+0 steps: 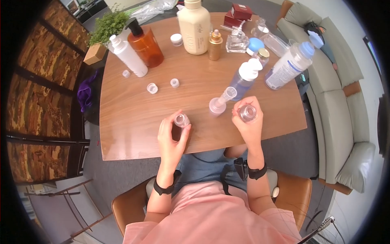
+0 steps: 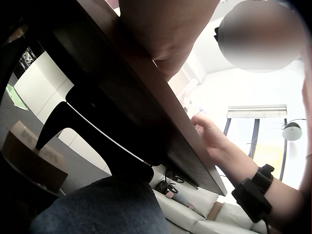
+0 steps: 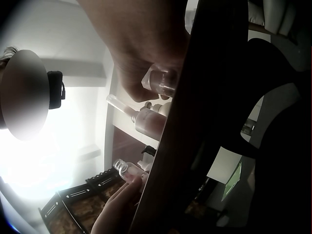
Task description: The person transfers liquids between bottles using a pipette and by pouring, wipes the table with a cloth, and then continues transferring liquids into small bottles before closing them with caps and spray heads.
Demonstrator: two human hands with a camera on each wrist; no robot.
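Note:
My left hand [image 1: 170, 136] holds a small clear bottle [image 1: 182, 120] between thumb and fingers, close over the table's near side. In the right wrist view that bottle [image 3: 130, 171] shows an uncapped, threaded neck. A second small clear bottle [image 1: 247, 113], its mouth uncovered too, is gripped by my right hand [image 1: 252, 126]. Between the hands, nearer the right, stands a clear tube-shaped vessel [image 1: 223, 99] on a wide round foot. Two small caps, one larger [image 1: 152, 88] and one smaller [image 1: 174, 83], lie beyond the left hand.
A blue bottle with a white top [image 1: 243, 79] stands just past the right hand. Behind are a white pump bottle [image 1: 131, 57], an amber pump bottle [image 1: 148, 46], a large cream bottle [image 1: 195, 30] and a blue-capped bottle [image 1: 288, 67]. The table edge [image 1: 130, 156] runs close to my lap.

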